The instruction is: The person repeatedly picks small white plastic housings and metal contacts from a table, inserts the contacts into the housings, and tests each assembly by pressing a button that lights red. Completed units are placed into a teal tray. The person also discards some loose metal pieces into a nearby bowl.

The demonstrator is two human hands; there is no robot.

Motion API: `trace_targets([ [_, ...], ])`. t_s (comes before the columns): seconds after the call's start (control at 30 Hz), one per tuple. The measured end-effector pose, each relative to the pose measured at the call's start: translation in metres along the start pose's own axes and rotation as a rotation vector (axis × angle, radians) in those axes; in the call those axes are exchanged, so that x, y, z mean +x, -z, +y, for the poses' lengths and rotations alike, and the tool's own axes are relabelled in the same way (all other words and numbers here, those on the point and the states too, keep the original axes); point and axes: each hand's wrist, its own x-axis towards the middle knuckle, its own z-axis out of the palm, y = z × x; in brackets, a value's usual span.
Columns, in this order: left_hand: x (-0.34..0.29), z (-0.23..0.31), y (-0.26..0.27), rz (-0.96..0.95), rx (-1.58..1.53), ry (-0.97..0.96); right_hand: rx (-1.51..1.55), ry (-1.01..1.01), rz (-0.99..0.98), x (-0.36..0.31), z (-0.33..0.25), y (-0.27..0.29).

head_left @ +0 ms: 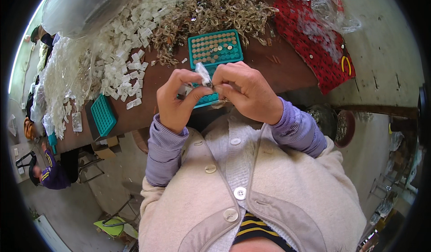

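A small whitish clear piece (203,73) sits above the table's near edge, in front of the chest, its upper end leaning to the left. The left hand (176,98) pinches it between thumb and forefinger; the right hand (248,91) has its thumb and forefinger drawn together at the lower end, though whether they grip that end or something beside it is too small to tell. The other fingers of both hands are curled loosely in.

Good handling here looks like a matter of fingertips: steady pressure from the left, fine movement from the right, so the piece neither slips nor bends. Working low over the lower teal tray (211,98), partly hidden by the hands at the table's near edge, should let a dropped bit land close by. The upper teal tray (190,54) lies just beyond, many of its holes holding round tan discs, so wrists are best kept clear of its near rim. The tangled heap of brownish strips (211,9) toward the table's far edge, and the pile of clear plastic pieces (134,34) left of it, could snag a sleeve on a careless reach
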Motion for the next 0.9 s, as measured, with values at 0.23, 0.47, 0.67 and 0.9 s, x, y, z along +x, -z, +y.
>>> trace_targets([
  [0.23, 0.0, 0.011, -0.004, -0.071, 0.102, 0.074, -0.434, 0.322, 0.135, 0.002, 0.003, 0.0],
  [0.47, -0.015, 0.022, -0.038, 0.196, -0.542, 0.55, -0.407, 0.141, 0.335, -0.008, 0.008, -0.012],
  [0.67, -0.014, 0.029, -0.057, 0.229, -0.49, 0.518, -0.381, 0.24, 0.472, -0.017, 0.019, -0.008],
  [0.9, -0.012, 0.036, -0.067, 0.246, -0.465, 0.489, -0.156, 0.095, 0.464, -0.024, 0.024, -0.008],
])
